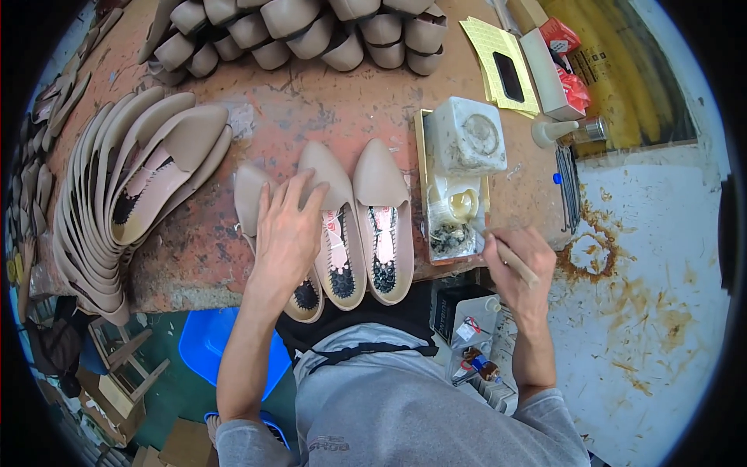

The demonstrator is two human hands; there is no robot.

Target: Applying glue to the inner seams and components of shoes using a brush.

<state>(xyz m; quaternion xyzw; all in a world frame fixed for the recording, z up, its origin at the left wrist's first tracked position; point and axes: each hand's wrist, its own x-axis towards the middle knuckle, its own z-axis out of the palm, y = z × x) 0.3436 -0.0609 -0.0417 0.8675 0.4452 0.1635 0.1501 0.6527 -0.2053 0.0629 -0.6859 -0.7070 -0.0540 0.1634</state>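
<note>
Three beige pointed shoes lie side by side at the table's front edge, toes away from me: a left shoe (248,189), a middle shoe (325,167) and a right shoe (381,175). Pink and black linings show inside them. My left hand (286,233) rests over the left and middle shoes with fingers spread, partly hiding both. My right hand (525,268) is closed round a brush (517,263) with a pale wooden handle. The brush's head end points toward a shallow tray (424,194) that holds a cup of yellowish glue (461,204) and a stained white block-shaped container (471,136).
A fanned stack of beige shoes (109,202) stands at the left, with more piled shoes (311,35) at the back. Yellow papers (492,58) carry a black phone (509,76). A small bottle (552,132) lies farther right. A blue tub (204,342) sits below the table.
</note>
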